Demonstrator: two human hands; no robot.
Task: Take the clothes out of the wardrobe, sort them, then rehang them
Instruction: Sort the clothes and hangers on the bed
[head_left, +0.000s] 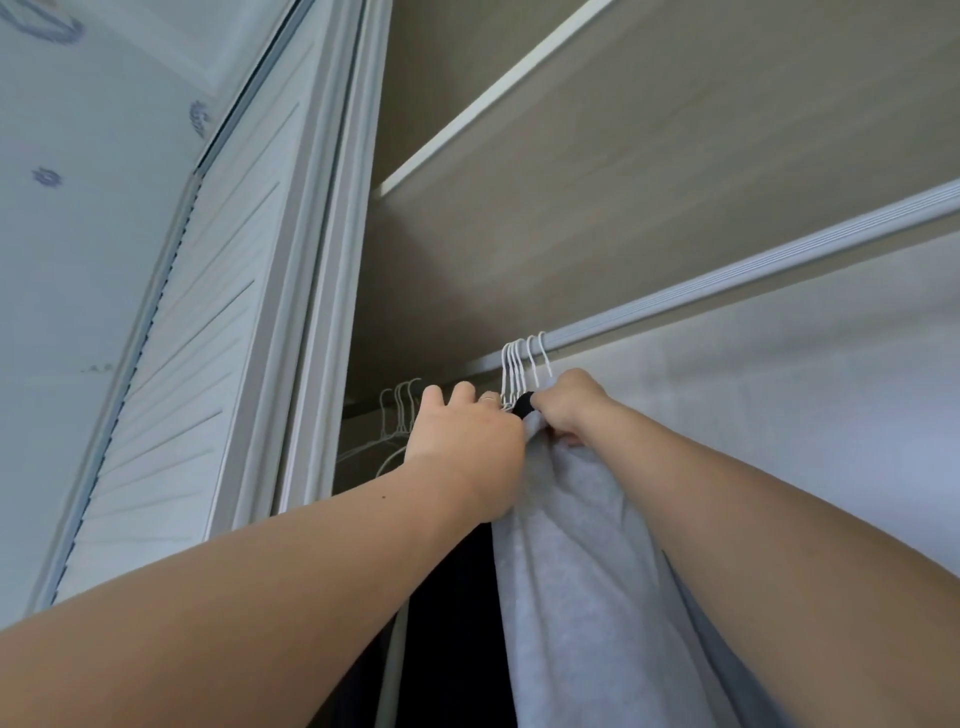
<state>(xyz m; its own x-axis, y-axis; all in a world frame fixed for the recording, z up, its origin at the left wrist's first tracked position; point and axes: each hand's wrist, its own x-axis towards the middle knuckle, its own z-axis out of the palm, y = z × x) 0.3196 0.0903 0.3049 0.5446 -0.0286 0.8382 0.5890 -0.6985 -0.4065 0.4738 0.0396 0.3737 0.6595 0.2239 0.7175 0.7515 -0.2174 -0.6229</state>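
Wardrobe interior (779, 389) fills the frame, seen from below. Nearest the camera, a bare left forearm (234, 597) and a bare right forearm (779, 519) rise from the lower corners toward the centre. Between them, at lower centre, hangs a light grey soft-fabric garment (587, 597), its folds running out of the bottom edge. Just left of it hangs a black garment (452, 623), touching the grey one.

The right hand (569, 410) sits at the top of the grey garment with its fingers curled, gripping the bunched fabric there. A small black rounded piece (523, 404) shows between the two hands; what it is cannot be told. The left hand (467, 449) is seen from the back, with a thin ring on one finger. Its fingers bend forward beside the hanger necks and the fingertips are hidden, so whether it holds anything cannot be told.

Just above the hands, a cluster of white wire hanger hooks (519, 364) hangs on a pale grey ribbed clothes rail (727, 280), which runs from the centre up to the right edge. Farther left and deeper in, a few more white wire hangers (397, 415) hang in shadow. Above the rail, a beige shelf with a white front edge (467, 114) crosses the upper centre. At the left stands a white louvred door (182, 338), with a pale patterned surface (78, 234) beyond it in the upper left of the frame.
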